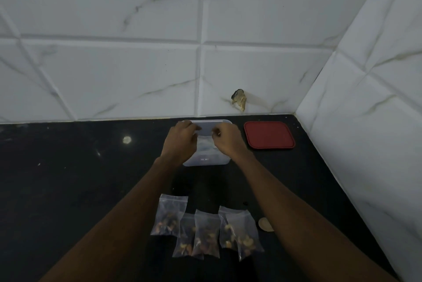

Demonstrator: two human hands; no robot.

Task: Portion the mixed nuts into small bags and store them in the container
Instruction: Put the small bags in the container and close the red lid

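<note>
Five filled nut bags point(206, 231) lie nearest; beyond, left hand point(181, 142) and right hand point(227, 140) pinch a clear bag point(205, 142) over the open container point(206, 160).

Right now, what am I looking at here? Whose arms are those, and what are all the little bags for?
This is one picture from a camera worn on a person's head, so you see what they see, looking down at a dark counter by a tiled wall. The two arms are that person's own. The left hand and right hand are up over a clear plastic box, pinching the top of a see-through bag between them. What is inside it is too blurry to tell. The box's red lid lies beside it, to the right. Nearer the person lie five small bags of nuts, some overlapping, waiting to go in the box.
</note>
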